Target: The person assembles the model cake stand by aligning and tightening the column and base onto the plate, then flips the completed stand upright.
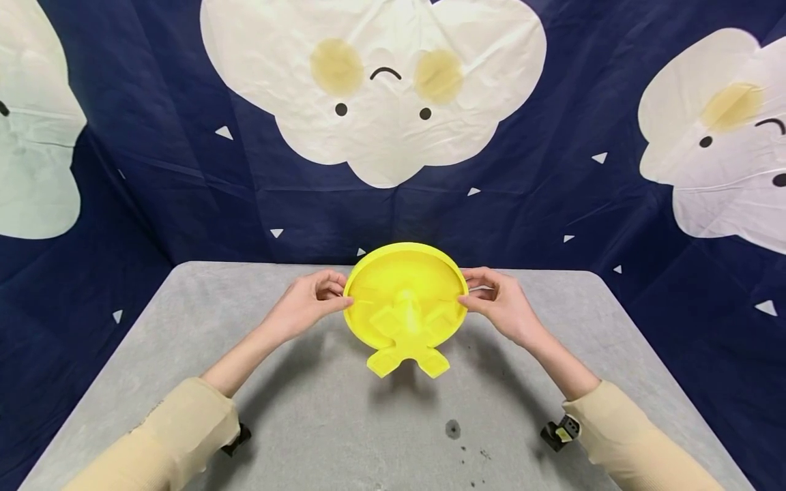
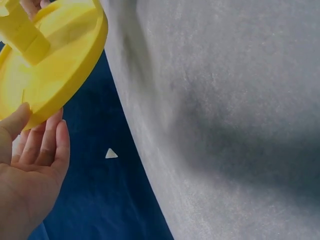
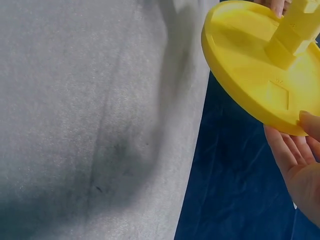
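A yellow plastic toy pedestal table (image 1: 377,276) is tilted up, its round top's underside and raised rim facing the head camera. Its short column ends in a splayed foot (image 1: 408,351) pointing toward me, with a shadow on the tabletop beneath. My left hand (image 1: 301,305) pinches the left rim, thumb on the underside face and fingers behind. On the opposite edge my right hand (image 1: 506,308) pinches the rim the same way. The right wrist view shows the thumb on the yellow disc (image 3: 240,65) near small raised marks, with the fingers curled under its edge.
A grey table (image 1: 307,423) with rounded far corners lies below, with dark spots (image 1: 453,428) near its front middle. Behind and beside it hangs a dark blue cloth (image 1: 184,170) printed with clouds and small white triangles. Black wrist devices (image 1: 560,432) sit by the beige sleeves (image 1: 184,423).
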A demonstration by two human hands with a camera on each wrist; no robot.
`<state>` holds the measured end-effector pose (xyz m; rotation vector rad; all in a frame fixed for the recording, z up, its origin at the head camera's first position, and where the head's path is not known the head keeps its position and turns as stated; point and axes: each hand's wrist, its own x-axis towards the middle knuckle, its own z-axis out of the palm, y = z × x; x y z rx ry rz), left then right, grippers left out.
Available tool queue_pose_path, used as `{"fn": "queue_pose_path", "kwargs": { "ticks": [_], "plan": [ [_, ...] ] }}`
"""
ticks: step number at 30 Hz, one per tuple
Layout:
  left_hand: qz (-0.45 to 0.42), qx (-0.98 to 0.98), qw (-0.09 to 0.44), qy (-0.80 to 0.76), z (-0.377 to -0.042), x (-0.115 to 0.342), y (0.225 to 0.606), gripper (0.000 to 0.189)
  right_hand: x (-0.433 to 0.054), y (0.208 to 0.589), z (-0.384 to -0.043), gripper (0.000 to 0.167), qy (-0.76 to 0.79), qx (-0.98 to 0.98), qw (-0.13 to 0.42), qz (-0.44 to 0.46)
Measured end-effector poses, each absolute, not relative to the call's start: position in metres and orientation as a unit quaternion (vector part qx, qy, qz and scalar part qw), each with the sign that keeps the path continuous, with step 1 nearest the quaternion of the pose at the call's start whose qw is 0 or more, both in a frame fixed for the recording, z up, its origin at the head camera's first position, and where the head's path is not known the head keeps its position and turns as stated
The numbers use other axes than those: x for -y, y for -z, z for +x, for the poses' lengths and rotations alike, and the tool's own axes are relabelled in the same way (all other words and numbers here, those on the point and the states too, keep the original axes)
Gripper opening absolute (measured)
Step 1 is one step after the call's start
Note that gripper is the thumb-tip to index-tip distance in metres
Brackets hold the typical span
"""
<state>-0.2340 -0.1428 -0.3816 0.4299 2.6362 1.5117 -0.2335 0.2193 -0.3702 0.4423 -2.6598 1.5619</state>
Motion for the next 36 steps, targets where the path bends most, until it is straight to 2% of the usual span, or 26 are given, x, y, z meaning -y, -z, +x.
{"fn": "queue_pose_path", "kwargs": {
  "ticks": [6,15,26,36],
  "plan": [
    [0.145,-0.851,0.009,-0.504,-0.2355,0.1438,0.3827,0.029,-0.2195,0.3710,-0.2334,0.042,-0.495,0.855,0.040,0.150],
    [0.154,-0.857,-0.016,-0.492,-0.2341,0.1454,0.3809,0.033,-0.2196,0.3724,-0.2325,0.039,-0.516,0.838,0.054,0.169],
    [0.143,-0.850,-0.018,-0.507,-0.2313,0.1450,0.3803,0.033,-0.2186,0.3730,-0.2291,0.035,-0.562,0.798,0.075,0.204],
    [0.144,-0.862,-0.075,-0.481,-0.2271,0.1419,0.3819,0.028,-0.2181,0.3771,-0.2285,0.029,-0.572,0.788,0.087,0.211]
  ]
}}
